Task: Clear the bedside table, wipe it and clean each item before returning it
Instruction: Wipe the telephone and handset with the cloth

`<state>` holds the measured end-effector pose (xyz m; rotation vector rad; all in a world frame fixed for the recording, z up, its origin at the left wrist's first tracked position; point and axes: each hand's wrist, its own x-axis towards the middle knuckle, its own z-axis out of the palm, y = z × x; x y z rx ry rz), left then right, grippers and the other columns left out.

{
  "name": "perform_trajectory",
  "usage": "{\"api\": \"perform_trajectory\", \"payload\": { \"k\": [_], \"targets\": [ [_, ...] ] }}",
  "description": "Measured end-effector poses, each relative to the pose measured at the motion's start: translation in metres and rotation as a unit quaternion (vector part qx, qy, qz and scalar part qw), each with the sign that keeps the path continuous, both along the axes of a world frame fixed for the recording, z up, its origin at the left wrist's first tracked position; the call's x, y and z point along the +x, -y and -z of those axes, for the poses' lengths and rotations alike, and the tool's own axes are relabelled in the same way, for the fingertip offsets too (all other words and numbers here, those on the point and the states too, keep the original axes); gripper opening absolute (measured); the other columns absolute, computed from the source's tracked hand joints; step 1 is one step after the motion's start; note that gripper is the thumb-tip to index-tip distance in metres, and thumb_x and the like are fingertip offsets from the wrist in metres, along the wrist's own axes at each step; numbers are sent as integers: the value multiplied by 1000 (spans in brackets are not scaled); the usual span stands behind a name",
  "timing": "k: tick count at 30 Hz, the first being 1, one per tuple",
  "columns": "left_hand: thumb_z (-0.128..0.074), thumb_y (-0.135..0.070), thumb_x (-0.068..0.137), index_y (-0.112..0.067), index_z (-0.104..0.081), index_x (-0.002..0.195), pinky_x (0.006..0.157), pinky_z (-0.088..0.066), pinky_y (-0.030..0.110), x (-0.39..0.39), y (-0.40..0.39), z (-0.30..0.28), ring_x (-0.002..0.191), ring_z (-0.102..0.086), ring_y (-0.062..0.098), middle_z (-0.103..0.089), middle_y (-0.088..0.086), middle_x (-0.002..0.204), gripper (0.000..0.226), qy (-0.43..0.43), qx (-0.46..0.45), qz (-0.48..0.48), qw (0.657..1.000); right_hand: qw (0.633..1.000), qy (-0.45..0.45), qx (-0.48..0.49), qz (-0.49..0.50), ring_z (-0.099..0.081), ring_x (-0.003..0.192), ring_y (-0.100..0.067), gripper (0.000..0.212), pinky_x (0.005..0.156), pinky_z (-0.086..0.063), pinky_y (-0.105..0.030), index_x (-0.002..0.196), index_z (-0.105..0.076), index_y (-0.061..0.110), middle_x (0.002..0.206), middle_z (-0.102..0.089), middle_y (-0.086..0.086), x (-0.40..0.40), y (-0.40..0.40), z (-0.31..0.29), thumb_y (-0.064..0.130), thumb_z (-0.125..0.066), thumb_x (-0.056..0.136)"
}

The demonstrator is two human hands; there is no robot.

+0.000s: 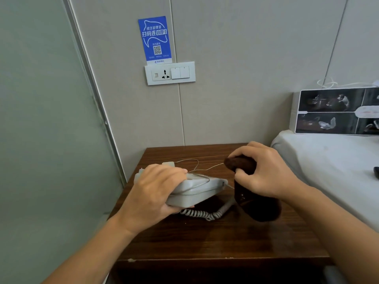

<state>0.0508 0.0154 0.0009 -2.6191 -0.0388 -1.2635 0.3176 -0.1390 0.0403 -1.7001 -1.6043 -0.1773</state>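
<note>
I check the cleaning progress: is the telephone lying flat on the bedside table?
No, the left hand holds the telephone tilted above the bedside table.

left hand (155, 187): fingers curled, gripping | right hand (264, 171): fisted, clutching

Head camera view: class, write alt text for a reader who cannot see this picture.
A person's left hand lifts a grey corded telephone above a dark wooden bedside table, while the right hand holds a dark brown cloth beside it. A wall socket and blue WiFi sign are behind; a bed is at right.
</note>
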Motion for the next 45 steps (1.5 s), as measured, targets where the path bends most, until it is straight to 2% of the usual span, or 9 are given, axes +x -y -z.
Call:
{"api": "perform_trajectory", "payload": {
  "k": [5,13,19,23,27,35,39,42,45],
  "targets": [
    [-88,-30,82,-13,-56,125,100,-50,43,8,1,-1,117,-64,26,-68,8,124,56,8,23,-27,999,996,50,-53,-46,-62,89,-4,34,80,-54,-29,106,-73,40,97,-59,18,-13,0,0,44,-67,73],
    [-82,-47,81,-20,-53,126,82,-49,42,59,2,-8,97,-60,25,-64,1,110,60,-65,49,-173,982,998,43,-25,50,-62,86,-9,34,76,-57,-36,105,-72,38,93,-57,16,1,-7,8,56,-67,76],
    [-92,-49,65,-14,-59,120,70,-47,45,125,-8,-2,79,-60,31,-64,7,88,73,-173,59,-326,927,995,27,-42,88,-61,85,-9,32,75,-58,-33,111,-70,37,96,-56,17,10,-8,14,50,-73,82],
    [-71,-26,90,-4,-41,148,82,-51,50,160,-2,-6,97,-63,40,-65,21,113,69,-231,44,-399,886,994,23,-41,102,-61,85,-9,32,74,-58,-33,111,-70,38,95,-56,17,14,-12,18,49,-73,82],
    [-54,-26,102,5,-10,159,84,-45,51,193,1,-3,109,-55,44,-55,29,129,79,-287,50,-445,847,993,25,-47,109,-61,85,-9,31,75,-58,-34,112,-71,37,95,-56,17,21,-13,21,47,-75,83],
    [-59,-33,100,9,-11,158,74,-46,49,239,-23,2,104,-54,45,-56,31,123,86,-362,-11,-505,784,991,19,-35,130,-61,83,-8,29,71,-58,-35,106,-73,37,92,-57,19,35,-12,21,47,-73,79],
    [-54,-58,100,-3,-14,162,92,-46,49,226,-28,-7,123,-53,42,-52,26,139,92,-351,-75,-455,815,990,15,-31,139,-61,84,-10,30,72,-58,-38,106,-74,35,93,-57,18,41,-10,19,46,-73,79],
    [-46,-63,101,-15,-46,145,94,-44,46,180,-24,-25,120,-58,33,-60,11,132,65,-265,-128,-390,872,989,13,-37,142,-60,84,-9,29,73,-58,-34,109,-73,36,93,-56,18,45,-8,16,45,-74,81],
    [-41,-61,103,-22,-58,121,86,-44,43,106,-29,-42,111,-61,27,-65,4,121,47,-305,-143,-406,849,989,8,-36,144,-60,85,-9,28,73,-57,-32,109,-72,37,93,-57,18,47,-7,16,46,-74,82]
  ]
}}
